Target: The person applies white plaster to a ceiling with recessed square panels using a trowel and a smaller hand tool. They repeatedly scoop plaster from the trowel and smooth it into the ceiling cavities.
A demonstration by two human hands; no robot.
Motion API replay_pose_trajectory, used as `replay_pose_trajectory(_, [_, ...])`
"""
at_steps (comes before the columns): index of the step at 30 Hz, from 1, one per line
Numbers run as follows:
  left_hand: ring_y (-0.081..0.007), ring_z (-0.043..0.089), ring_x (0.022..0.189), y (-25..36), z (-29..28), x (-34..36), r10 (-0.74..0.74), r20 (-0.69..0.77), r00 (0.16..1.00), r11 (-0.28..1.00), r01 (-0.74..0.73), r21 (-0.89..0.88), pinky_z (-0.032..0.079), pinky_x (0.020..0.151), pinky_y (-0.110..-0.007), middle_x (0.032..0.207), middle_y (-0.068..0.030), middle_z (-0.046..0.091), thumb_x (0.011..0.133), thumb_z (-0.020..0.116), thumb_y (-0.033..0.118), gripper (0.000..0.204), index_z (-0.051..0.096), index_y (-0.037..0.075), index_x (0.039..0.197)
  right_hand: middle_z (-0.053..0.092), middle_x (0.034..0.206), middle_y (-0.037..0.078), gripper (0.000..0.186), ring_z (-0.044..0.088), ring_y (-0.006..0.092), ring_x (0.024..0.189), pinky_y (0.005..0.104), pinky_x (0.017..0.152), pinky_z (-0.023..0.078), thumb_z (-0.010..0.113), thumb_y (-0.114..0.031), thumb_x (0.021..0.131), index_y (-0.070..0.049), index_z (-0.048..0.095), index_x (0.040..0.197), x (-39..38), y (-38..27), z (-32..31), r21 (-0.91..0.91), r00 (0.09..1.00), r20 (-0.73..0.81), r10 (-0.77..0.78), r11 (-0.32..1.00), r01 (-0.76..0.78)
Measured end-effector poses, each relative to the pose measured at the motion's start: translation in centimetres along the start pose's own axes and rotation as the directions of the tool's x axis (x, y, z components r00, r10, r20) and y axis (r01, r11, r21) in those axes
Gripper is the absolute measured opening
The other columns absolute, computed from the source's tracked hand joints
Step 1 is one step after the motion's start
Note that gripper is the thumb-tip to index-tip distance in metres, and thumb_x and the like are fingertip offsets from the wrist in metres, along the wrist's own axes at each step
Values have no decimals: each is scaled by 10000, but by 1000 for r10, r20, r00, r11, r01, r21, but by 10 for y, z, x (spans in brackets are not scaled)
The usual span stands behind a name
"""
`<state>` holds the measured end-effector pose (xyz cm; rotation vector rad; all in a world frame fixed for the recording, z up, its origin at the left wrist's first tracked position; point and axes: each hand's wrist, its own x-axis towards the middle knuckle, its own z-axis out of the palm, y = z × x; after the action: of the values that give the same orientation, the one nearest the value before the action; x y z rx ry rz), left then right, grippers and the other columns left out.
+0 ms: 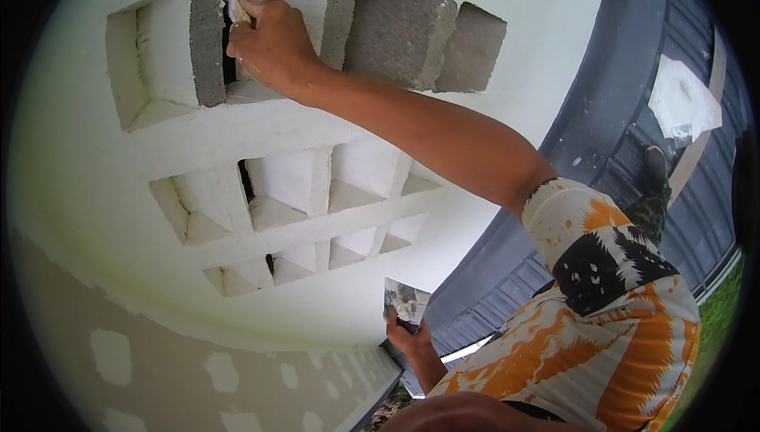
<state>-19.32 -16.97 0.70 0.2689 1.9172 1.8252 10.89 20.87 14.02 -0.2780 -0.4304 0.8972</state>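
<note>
My right hand [273, 44] reaches up to the top row of wall recesses. Its fingers are closed on a narrow, white-smeared putty knife [233, 6], mostly hidden by the hand. The blade is against the edge of a dark slot beside a rough grey block divider [208, 44]. White specks dot my fingers. Lower down, my left hand [408, 339] grips a square plasterer's hawk [406, 299] with whitish paste on it, held near the lower part of the wall.
Lower rows of white-coated recesses [273, 191] run beneath. Bare grey block [396, 28] shows at the upper right. A ribbed dark metal sheet surface [689, 13] lies at the right, with a white sheet-like piece [685, 100] and a plank [697, 151]. A shoe [656, 167] stands there. A patched tan wall [170, 369] is lower left.
</note>
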Motion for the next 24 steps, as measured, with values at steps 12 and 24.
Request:
replay_pose_trajectory(12, [-101, 550, 517, -1, -1, -8, 16, -19, 1000, 1000, -15, 7, 293, 370, -245, 771, 28, 639, 921, 494, 237, 119, 576, 155, 944, 586, 575, 175, 179, 596, 351, 541, 435, 584, 460, 484, -77, 912, 39, 588, 823, -33, 5, 7, 88, 994, -106, 35, 996, -26])
replay_pose_trajectory(24, [-96, 533, 494, -2, -1, -9, 2, -31, 1000, 1000, -2, 5, 292, 374, -238, 737, 37, 625, 914, 505, 240, 106, 583, 170, 901, 573, 538, 160, 252, 608, 261, 489, 379, 500, 481, 521, -55, 886, 89, 602, 1076, -39, -5, 14, -325, 986, -152, -71, 945, 18])
